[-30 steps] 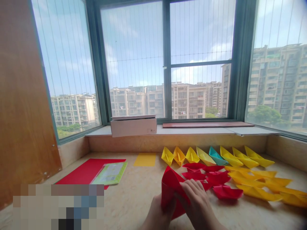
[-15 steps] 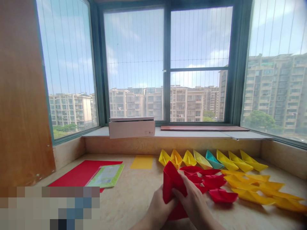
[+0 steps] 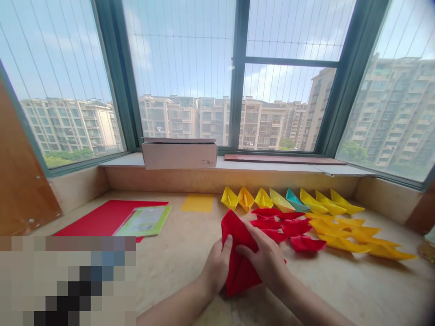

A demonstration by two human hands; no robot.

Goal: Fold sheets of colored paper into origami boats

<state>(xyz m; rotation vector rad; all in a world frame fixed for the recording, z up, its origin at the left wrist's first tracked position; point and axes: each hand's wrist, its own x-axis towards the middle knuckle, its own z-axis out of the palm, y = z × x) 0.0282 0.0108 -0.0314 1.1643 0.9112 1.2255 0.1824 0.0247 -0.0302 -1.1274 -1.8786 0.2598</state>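
A piece of folded red paper [image 3: 239, 265] is held between my two hands above the stone surface [image 3: 180, 253]. My left hand [image 3: 217, 262] grips its left edge, thumb pressed on the face of the paper. Around the right edge closes my right hand [image 3: 267, 251], with its thumb also on the front. A crease line runs down the lower part of the paper, and most of my fingers are hidden behind it. Just beyond my right hand sit several red paper boats [image 3: 297, 227], and to their right several orange-yellow paper boats [image 3: 345, 242].
Along the back stands a row of yellow boats [image 3: 312, 201] with one teal boat [image 3: 296, 200]. To the left lie red paper sheets [image 3: 98, 216], a green-edged packet [image 3: 144, 221] and a yellow square sheet [image 3: 197, 203]. A white box [image 3: 180, 155] rests on the window ledge.
The red paper has tilted and spread, so its creased lower face shows. My left thumb has come up onto its front. The view has dipped downward.
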